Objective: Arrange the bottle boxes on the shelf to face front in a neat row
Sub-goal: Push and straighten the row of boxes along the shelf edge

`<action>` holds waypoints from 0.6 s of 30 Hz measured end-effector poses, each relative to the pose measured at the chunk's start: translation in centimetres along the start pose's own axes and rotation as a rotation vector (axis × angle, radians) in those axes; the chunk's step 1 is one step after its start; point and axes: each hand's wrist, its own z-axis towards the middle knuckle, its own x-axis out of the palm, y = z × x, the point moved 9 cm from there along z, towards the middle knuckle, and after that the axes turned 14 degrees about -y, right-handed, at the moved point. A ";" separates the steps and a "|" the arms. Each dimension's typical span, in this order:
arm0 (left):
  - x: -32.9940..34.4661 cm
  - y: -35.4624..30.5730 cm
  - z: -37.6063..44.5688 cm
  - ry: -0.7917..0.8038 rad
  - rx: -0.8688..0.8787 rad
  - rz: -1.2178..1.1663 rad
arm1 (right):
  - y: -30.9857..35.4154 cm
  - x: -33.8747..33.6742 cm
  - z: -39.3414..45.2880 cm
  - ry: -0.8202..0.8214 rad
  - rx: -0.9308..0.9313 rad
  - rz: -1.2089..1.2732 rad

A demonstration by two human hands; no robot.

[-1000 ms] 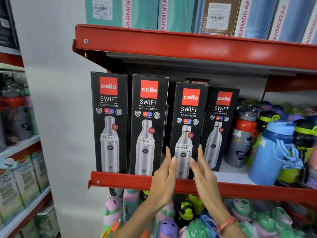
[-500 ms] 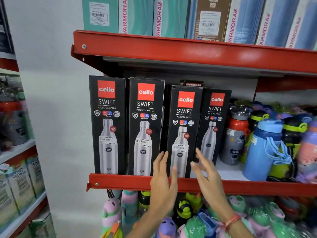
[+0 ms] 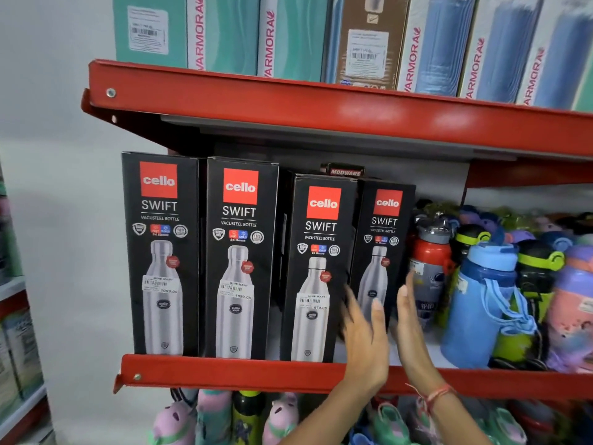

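Both hands, left (image 3: pixel 365 342) and right (image 3: pixel 409 319), flat and open, flanking recessed black cardboard bottle box (image 3: pixel 383 239); uneven pull risks skewing it

A shop: price-stickered bottle boxes (image 3: pixel 159 252) line red shelves (image 3: pixel 321 104).
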 end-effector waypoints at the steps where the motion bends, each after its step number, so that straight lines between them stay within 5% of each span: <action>1: 0.2 0.6 0.4 -0.014 -0.045 0.007 | -0.5 0.1 0.3 -0.002 0.024 -0.004; 18: -0.1 1.5 -1.4 0.046 -0.074 0.043 | -1.0 -0.6 -2.5 0.094 0.003 -0.051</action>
